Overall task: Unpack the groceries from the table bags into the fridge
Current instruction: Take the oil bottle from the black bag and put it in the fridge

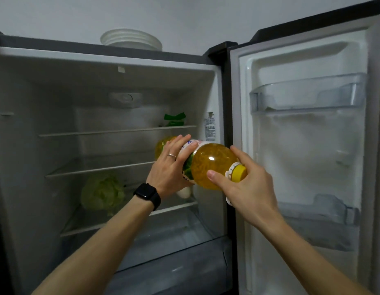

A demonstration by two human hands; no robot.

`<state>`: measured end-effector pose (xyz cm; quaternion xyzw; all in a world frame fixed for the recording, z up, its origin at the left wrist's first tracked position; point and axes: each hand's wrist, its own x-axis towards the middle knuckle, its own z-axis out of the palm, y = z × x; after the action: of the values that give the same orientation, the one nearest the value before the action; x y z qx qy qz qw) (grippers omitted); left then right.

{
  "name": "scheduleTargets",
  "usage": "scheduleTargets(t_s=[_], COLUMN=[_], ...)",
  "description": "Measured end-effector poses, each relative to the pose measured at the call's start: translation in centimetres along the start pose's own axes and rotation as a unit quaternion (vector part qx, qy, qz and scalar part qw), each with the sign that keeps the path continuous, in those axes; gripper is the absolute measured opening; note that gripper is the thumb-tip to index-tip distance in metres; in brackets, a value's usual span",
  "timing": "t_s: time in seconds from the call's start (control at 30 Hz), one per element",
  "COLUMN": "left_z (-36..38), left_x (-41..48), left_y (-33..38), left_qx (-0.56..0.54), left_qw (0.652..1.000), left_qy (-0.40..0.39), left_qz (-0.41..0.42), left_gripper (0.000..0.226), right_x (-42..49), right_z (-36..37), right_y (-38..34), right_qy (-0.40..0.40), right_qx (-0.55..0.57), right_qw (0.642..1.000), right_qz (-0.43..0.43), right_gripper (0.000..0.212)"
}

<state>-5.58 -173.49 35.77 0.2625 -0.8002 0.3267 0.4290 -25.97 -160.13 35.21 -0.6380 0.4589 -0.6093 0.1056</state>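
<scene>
The bottle (208,165), filled with yellow liquid, is lying almost on its side in the air at the right part of the open fridge (99,67). Its base is pointing inside, at the level between the two upper shelves, and its yellow cap (239,172) is pointing out toward the person.

The left hand (169,169), wearing a ring (172,155) and a black watch (147,195), is wrapping its fingers around the label part of the bottle. The right hand (246,188) is gripping the neck end, with the thumb on the shoulder and the fingers curling behind the cap.

A green packet (174,120) is sitting on the top shelf. A lettuce (102,192) is lying on a lower shelf, and something white and rounded (184,192) is showing just under the left hand. White plates (131,39) are standing stacked on top of the fridge. The door (302,145) is standing open at the right.
</scene>
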Motion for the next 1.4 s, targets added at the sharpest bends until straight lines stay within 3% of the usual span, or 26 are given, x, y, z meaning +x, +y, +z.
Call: scheduleTargets(t_s=[0.2, 0.3, 0.43, 0.57, 0.67, 0.8, 0.9, 1.0, 1.13, 1.4], left_z=[3.8, 5.2, 5.8, 5.7, 4.5, 4.0, 4.7, 4.8, 4.8, 4.0], left_x=[0.8, 0.4, 0.3, 0.3, -0.5, -1.6, -1.3, -1.4, -1.6, -1.2], left_y=[-4.9, -7.0, -9.8, -12.5, -15.0, -17.5, -18.1, -18.3, -18.1, -16.9], left_qx=[-0.040, -0.044, -0.034, 0.120, 0.232, 0.170, 0.131, 0.112, 0.123, 0.142], left_qw=[0.995, 0.995, 0.989, 0.968, 0.916, 0.849, 0.832, 0.832, 0.832, 0.837], left_qy=[0.095, 0.094, -0.068, -0.149, -0.234, -0.357, -0.387, -0.386, -0.383, -0.371], left_qz=[0.004, 0.010, -0.128, -0.163, -0.231, -0.350, -0.376, -0.382, -0.382, -0.377], left_gripper=[0.097, 0.103, 0.107, 0.096, 0.067, 0.069, 0.067, 0.068, 0.065, 0.060], right_x=[3.5, 5.7, 8.5, 12.3, 15.1, 17.9, 19.4, 21.2, 23.2, 22.7], right_z=[4.0, 6.3, 9.7, 12.8, 15.7, 20.3, 23.6, 25.8, 26.2, 25.7], right_y=[1.0, 1.3, 2.5, 3.3, 4.2, 6.1, 6.6, 7.2, 8.0, 8.2], right_qy=[0.019, 0.015, 0.001, -0.028, -0.053, -0.053, -0.021, -0.038, -0.089, -0.092], right_qx=[-0.052, -0.096, -0.152, -0.205, -0.245, -0.275, -0.262, -0.251, -0.226, -0.233], right_qw=[0.997, 0.992, 0.983, 0.973, 0.963, 0.956, 0.962, 0.966, 0.970, 0.968], right_qz=[-0.060, -0.078, -0.099, -0.103, -0.100, -0.084, -0.074, -0.044, 0.002, 0.032], right_gripper=[0.087, 0.086, 0.085, 0.084, 0.085, 0.081, 0.067, 0.057, 0.065, 0.075])
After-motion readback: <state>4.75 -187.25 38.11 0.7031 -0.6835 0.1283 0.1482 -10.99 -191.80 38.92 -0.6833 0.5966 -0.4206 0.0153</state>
